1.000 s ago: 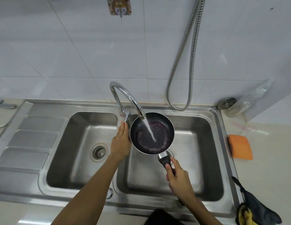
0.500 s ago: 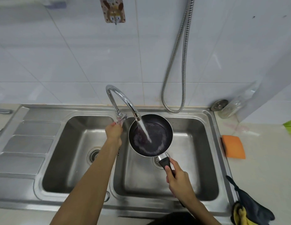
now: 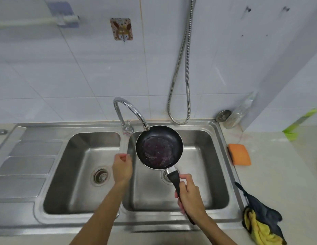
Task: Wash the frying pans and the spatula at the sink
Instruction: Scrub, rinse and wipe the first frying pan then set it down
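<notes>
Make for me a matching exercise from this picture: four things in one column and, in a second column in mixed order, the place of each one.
Things
1. frying pan
2. orange sponge
3. left hand
4. wall hook

Places
A. on the tiled wall, above the faucet
B. on the counter, right of the sink
C. held by the right hand over the right basin
D. above the divider between the two basins

Pairs: 1-C, 2-B, 3-D, 4-A
</notes>
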